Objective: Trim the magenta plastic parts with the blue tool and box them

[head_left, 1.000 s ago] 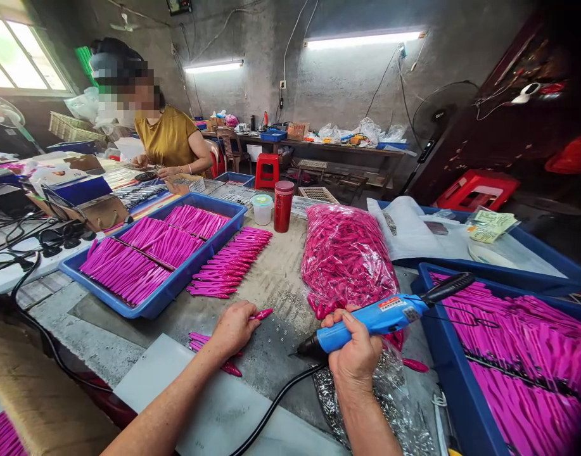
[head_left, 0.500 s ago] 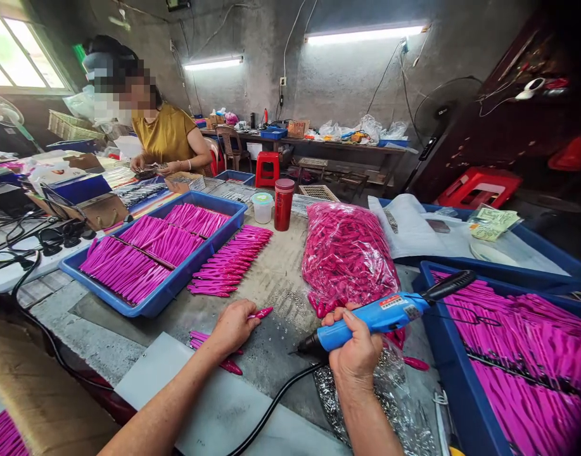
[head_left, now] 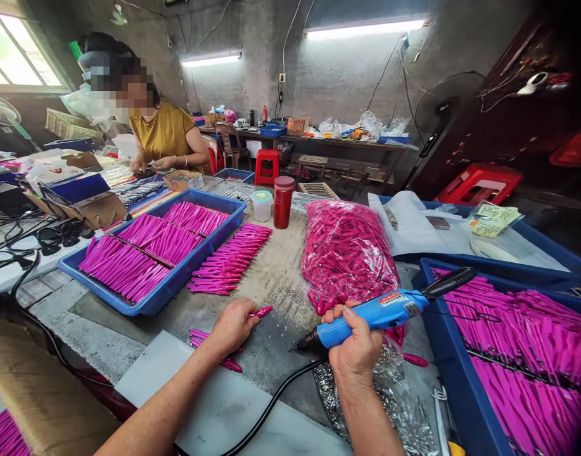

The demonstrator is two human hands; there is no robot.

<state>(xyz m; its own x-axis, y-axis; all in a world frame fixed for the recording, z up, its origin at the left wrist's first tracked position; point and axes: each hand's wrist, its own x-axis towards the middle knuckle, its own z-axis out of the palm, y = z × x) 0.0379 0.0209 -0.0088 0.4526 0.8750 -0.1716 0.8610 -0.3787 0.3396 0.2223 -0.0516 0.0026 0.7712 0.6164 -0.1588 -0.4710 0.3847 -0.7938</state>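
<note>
My left hand (head_left: 234,325) is closed on a slim magenta plastic piece (head_left: 261,311), whose pointed glossy end sticks out past the fingers. Partly under my left wrist lie a few more pink-and-magenta pieces (head_left: 230,363). My right hand (head_left: 355,342) grips a blue electric screwdriver (head_left: 366,322) with a black nose and a black cord. Its tip points left, low over the dark mat and apart from the held piece. Small metal rings (head_left: 284,310) are scattered beyond my left hand. By my right wrist lies a plastic bag of small metal screws (head_left: 338,396).
A blue tray of magenta pieces (head_left: 145,310) stands left, with a row of assembled pieces (head_left: 230,259) beside it. A full clear bag of pink parts (head_left: 350,253), a red tumbler (head_left: 283,206) and another blue tray (head_left: 454,380) stand around. A co-worker (head_left: 169,133) sits across.
Both hands keep nearly the same place and grip. The view has shifted very slightly; the co-worker's hands have moved a little.
</note>
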